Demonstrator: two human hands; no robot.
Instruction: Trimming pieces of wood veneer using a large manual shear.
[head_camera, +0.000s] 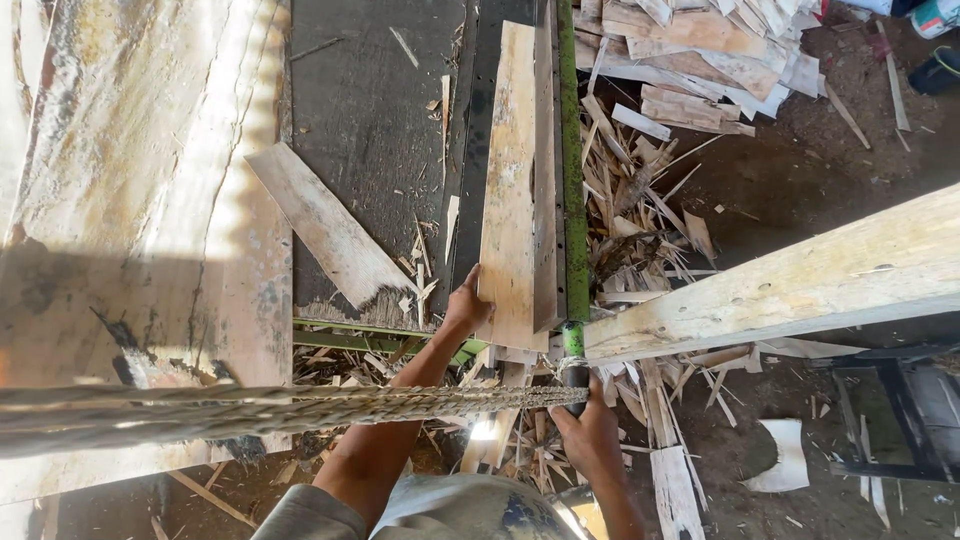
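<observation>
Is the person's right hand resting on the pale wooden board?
No, the right hand grips the green lever's dark handle; the left hand holds the board.

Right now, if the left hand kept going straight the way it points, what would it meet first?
The left hand already grips the board at its near edge; straight on lies only more of that board, along the green bar. Depth is unclear.

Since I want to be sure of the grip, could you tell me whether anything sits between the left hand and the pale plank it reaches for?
Nothing visible does: the left hand already rests against the plank's near left edge. The right hand grips the green lever's dark handle beside it.
</observation>
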